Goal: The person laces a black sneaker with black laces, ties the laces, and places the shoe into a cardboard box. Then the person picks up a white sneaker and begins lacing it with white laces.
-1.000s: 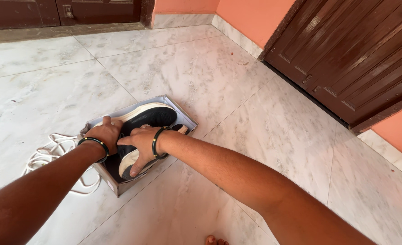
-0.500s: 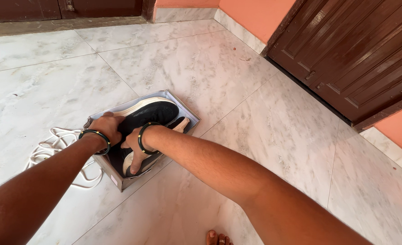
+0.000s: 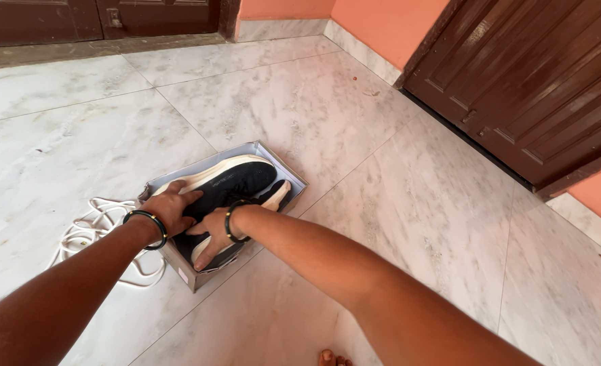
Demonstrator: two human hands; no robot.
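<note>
Pressed two black knit sneakers [image 3: 236, 184] with cream soles into a grey cardboard shoebox [image 3: 185, 271], left hand [image 3: 171, 207] and right hand [image 3: 211, 234] flat, fingers loosely spread; white cord [image 3: 87, 227] coiled on marble floor [image 3: 355, 122].

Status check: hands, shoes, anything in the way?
Left hand and right hand flat on black shoes in open shoebox. White cord coiled beside box.

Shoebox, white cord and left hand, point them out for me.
shoebox [image 3: 288, 171]: head view, on its far right rim.
white cord [image 3: 93, 211]: head view, on a loop lying left of the box.
left hand [image 3: 170, 207]: head view, on the back of the hand.
</note>
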